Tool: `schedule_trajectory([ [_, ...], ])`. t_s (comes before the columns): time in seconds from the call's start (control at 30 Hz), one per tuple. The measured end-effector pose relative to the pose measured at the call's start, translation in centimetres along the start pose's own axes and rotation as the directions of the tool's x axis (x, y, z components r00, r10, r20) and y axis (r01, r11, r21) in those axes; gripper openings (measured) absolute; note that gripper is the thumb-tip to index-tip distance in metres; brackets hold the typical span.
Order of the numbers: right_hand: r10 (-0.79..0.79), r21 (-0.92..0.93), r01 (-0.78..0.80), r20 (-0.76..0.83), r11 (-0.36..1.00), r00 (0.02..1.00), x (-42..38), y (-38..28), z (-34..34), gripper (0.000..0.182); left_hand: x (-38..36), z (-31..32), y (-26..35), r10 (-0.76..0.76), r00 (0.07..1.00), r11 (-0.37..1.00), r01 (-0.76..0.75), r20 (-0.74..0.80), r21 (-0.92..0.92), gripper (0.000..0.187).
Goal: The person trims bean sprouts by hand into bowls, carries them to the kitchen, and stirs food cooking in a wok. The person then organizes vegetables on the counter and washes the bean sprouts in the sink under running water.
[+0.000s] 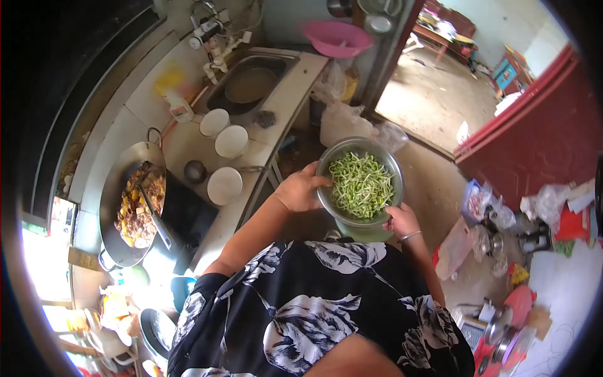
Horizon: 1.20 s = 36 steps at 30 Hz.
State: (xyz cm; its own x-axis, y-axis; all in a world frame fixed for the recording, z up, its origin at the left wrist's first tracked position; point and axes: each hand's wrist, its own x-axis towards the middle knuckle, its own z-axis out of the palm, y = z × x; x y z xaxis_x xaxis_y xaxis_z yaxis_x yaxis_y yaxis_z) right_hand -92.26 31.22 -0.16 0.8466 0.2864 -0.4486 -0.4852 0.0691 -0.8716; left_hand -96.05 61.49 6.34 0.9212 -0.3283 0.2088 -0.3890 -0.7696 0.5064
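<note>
Between my two hands is a round metal bowl (325, 154), held in front of my body. Bean sprouts (362, 184), green and white, fill much of it. My left hand (303, 188) grips the bowl's left rim, with the fingers partly over the edge. On the lower right rim, my right hand (402, 221) is closed, the thumb towards the inside; a bracelet circles that wrist. Part of a green container (364, 235) shows just beneath the bowl, partly hidden by it.
Left on the counter, a wok (119, 188) holds cooked food with a spatula (156, 217) in it. Several white bowls (225, 186) and a ladle (195, 171) lie nearby. Behind are a sink (273, 61) and a pink basin (339, 39). A red door (540, 125) stands open at right.
</note>
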Motion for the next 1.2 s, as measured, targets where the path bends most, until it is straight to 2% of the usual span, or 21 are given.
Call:
schedule_trajectory([
  [0.17, 0.003, -0.151, 0.022, 0.164, 0.988, 0.986, 9.0, -7.0, 1.9, 0.025, 3.2, -2.8, -2.1, -0.146, 0.975, 0.985, 0.159, -0.169, 0.062, 0.044],
  [0.23, 0.030, -0.211, 0.015, 0.210, 0.977, 0.977, 12.4, -9.1, 3.7, 0.026, 3.7, -3.9, -3.8, -0.142, 0.946, 0.980, 0.176, -0.292, 0.093, 0.039],
  [0.27, 0.058, -0.238, 0.005, 0.259, 0.971, 0.964, 14.0, -10.2, 4.9, 0.026, 3.7, -4.5, -4.1, -0.254, 0.919, 0.950, 0.295, -0.303, 0.098, 0.040],
  [0.3, 0.088, -0.265, -0.006, 0.298, 0.964, 0.951, 15.1, -10.5, 6.6, 0.027, 2.7, -4.8, -5.3, -0.272, 0.912, 0.945, 0.313, -0.306, 0.093, 0.040],
  [0.37, 0.099, -0.307, 0.015, 0.351, 0.952, 0.931, 17.3, -12.9, 9.4, 0.029, 2.7, -6.2, -6.8, -0.234, 0.866, 0.954, 0.291, -0.442, 0.066, 0.044],
  [0.4, 0.116, -0.306, 0.012, 0.398, 0.952, 0.910, 18.6, -13.6, 10.8, 0.030, 2.7, -7.2, -7.1, -0.300, 0.842, 0.919, 0.382, -0.448, 0.102, 0.046],
  [0.43, 0.134, -0.303, 0.006, 0.439, 0.953, 0.888, 19.7, -14.2, 12.3, 0.030, 2.7, -7.9, -7.9, -0.308, 0.833, 0.913, 0.394, -0.460, 0.103, 0.046],
  [0.5, 0.139, -0.323, 0.027, 0.479, 0.946, 0.867, 21.6, -15.1, 15.1, 0.032, 2.8, -9.3, -9.5, -0.294, 0.743, 0.892, 0.439, -0.601, 0.107, 0.041],
  [0.53, 0.132, -0.292, 0.035, 0.530, 0.956, 0.838, 22.6, -14.1, 17.0, 0.033, 1.9, -9.9, -11.1, -0.378, 0.724, 0.863, 0.502, -0.578, 0.064, 0.041],
  [0.6, 0.138, -0.278, 0.051, 0.617, 0.959, 0.775, 24.4, -15.2, 19.2, 0.037, 1.9, -11.5, -13.0, -0.370, 0.707, 0.868, 0.495, -0.603, 0.048, 0.040],
  [0.63, 0.127, -0.279, 0.069, 0.624, 0.958, 0.771, 25.3, -16.0, 20.5, 0.037, 2.0, -12.6, -14.3, -0.358, 0.696, 0.878, 0.478, -0.622, 0.031, 0.039],
  [0.67, 0.121, -0.305, 0.097, 0.623, 0.948, 0.773, 26.0, -16.4, 21.7, 0.037, 1.9, -13.2, -15.8, -0.307, 0.685, 0.859, 0.498, -0.660, 0.118, 0.038],
  [0.7, 0.122, -0.332, 0.118, 0.619, 0.936, 0.776, 26.6, -16.5, 22.5, 0.038, 1.9, -13.7, -16.3, -0.313, 0.675, 0.857, 0.504, -0.668, 0.107, 0.038],
  [0.73, 0.110, -0.411, 0.206, 0.625, 0.888, 0.773, 27.5, -16.8, 23.4, 0.035, 2.1, -14.6, -17.0, -0.327, 0.653, 0.848, 0.521, -0.683, 0.092, 0.038],
  [0.77, 0.106, -0.411, 0.206, 0.620, 0.888, 0.777, 28.1, -16.6, 24.2, 0.035, 1.8, -15.3, -18.1, -0.342, 0.642, 0.844, 0.531, -0.687, 0.075, 0.038],
  [0.83, 0.003, -0.451, 0.418, 0.682, 0.789, 0.732, 29.5, -17.1, 25.3, 0.031, 1.8, -16.7, -19.9, -0.379, 0.610, 0.829, 0.558, -0.696, 0.037, 0.038],
  [0.97, -0.017, -0.431, 0.425, 0.686, 0.796, 0.727, 32.6, -18.3, 28.0, 0.028, 1.8, -18.5, -21.3, -0.497, 0.525, 0.782, 0.616, -0.691, -0.094, 0.036],
  [1.0, -0.009, -0.438, 0.416, 0.680, 0.797, 0.733, 32.8, -18.1, 28.6, 0.028, 1.3, -18.2, -22.0, -0.505, 0.527, 0.780, 0.617, -0.683, -0.101, 0.036],
  [1.07, -0.005, -0.457, 0.470, 0.713, 0.755, 0.701, 33.9, -19.0, 30.9, 0.028, 0.7, -18.4, -23.3, -0.414, 0.534, 0.796, 0.606, -0.737, -0.008, 0.036],
  [1.2, 0.025, -0.486, 0.522, 0.748, 0.700, 0.663, 37.8, -21.4, 36.3, 0.029, 0.7, -19.1, -23.7, -0.398, 0.489, 0.766, 0.643, -0.776, 0.012, 0.036],
])
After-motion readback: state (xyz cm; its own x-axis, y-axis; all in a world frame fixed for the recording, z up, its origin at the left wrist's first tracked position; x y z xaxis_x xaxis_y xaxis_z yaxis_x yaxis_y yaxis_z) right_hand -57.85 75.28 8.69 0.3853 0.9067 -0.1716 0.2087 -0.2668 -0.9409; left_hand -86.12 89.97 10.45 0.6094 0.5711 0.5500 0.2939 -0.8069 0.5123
